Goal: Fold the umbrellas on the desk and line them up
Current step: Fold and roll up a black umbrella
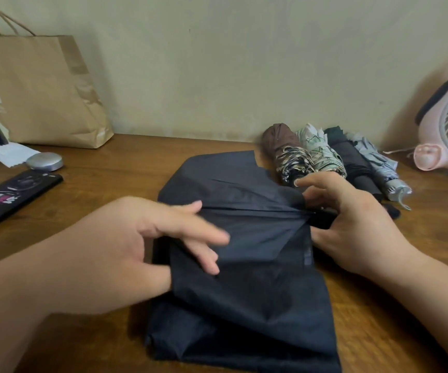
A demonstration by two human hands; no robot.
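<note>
Head view: navy umbrella point(244, 265) lies half-collapsed on the bench point(104, 184), just left of and nearer the person than the row of folded umbrellas point(325, 160). Its far right corner almost touches the brown one at the row's left end. The canopy is loose and flat, not rolled, not strapped.

Left hand point(152, 238) is on the canopy on the side away from the row. Fingers are straight and spread, pressing the cloth down, slightly motion-blurred. The thumb looks tucked at the cloth edge, but I can't tell for sure.

Right hand point(357, 222) is on the side next to the row, fingers and thumb curled round the bunched dark end of the navy umbrella. What is inside that grip (shaft or handle) is hidden.

Key relation: a straight rib point(252, 209) runs between the two hands, so the umbrella's long axis lies crosswise, parallel to the bench's front edge, with the gathered end pointing toward the row. The row's umbrellas run far-to-near instead, with a silver handle at the near end. So the navy one sits roughly square to them.

Judgement: step in hand is gathering and pleating the canopy. The right hand is nearer the row and likely pivots the umbrella in beside the brown one. Four are folded and this one is left. Loose cloth could spring open if the grip slips.
</note>
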